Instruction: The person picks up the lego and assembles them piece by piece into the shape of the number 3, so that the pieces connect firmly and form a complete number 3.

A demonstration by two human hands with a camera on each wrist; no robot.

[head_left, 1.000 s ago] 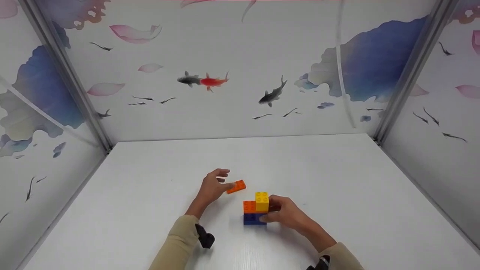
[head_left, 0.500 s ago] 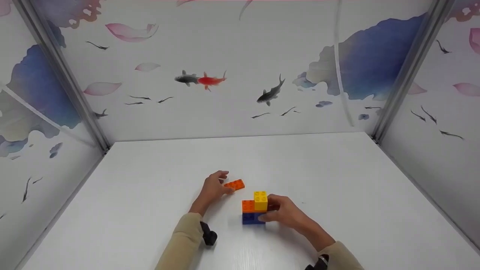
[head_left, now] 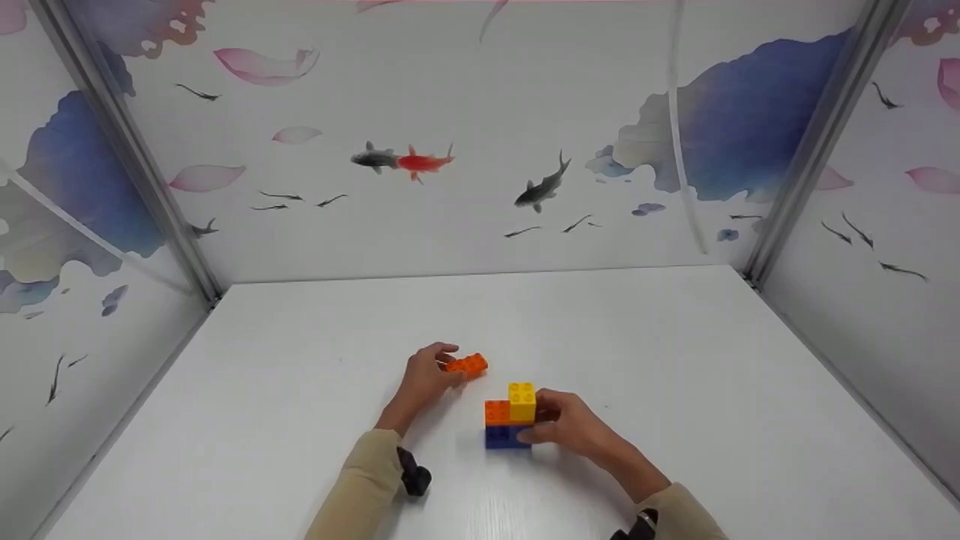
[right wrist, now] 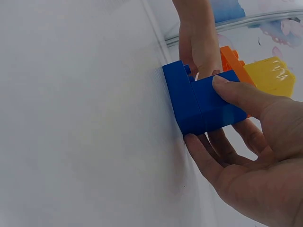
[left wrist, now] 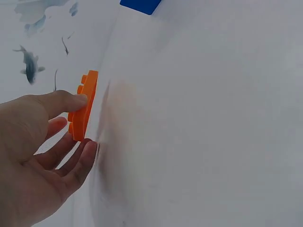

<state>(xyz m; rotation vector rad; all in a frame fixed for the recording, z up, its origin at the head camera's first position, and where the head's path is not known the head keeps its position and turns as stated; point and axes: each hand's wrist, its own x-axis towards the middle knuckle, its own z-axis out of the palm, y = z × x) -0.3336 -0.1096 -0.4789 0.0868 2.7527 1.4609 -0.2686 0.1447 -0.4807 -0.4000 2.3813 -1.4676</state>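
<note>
My left hand (head_left: 427, 379) pinches a thin orange building brick (head_left: 471, 366) between thumb and fingers. In the left wrist view that orange brick (left wrist: 85, 106) shows its studs towards the palm, and a gap seems to part it from the table. My right hand (head_left: 576, 426) grips a small stack of bricks from its right side, thumb on the blue part. The stack has blue bricks (right wrist: 189, 106) at the bottom, an orange brick (head_left: 496, 412) above, and a yellow brick (head_left: 522, 402) on top at the right. Its far side is hidden in the head view.
The white table (head_left: 300, 330) runs back to a wall (head_left: 465, 232) painted with fish and petals. Side walls (head_left: 847, 300) with metal corner posts stand left and right. Each wrist carries a small black camera (head_left: 414, 474).
My left hand has closed on the loose orange brick and tilted it, seemingly lifting it a little. The right hand and the stack have stayed in place.
</note>
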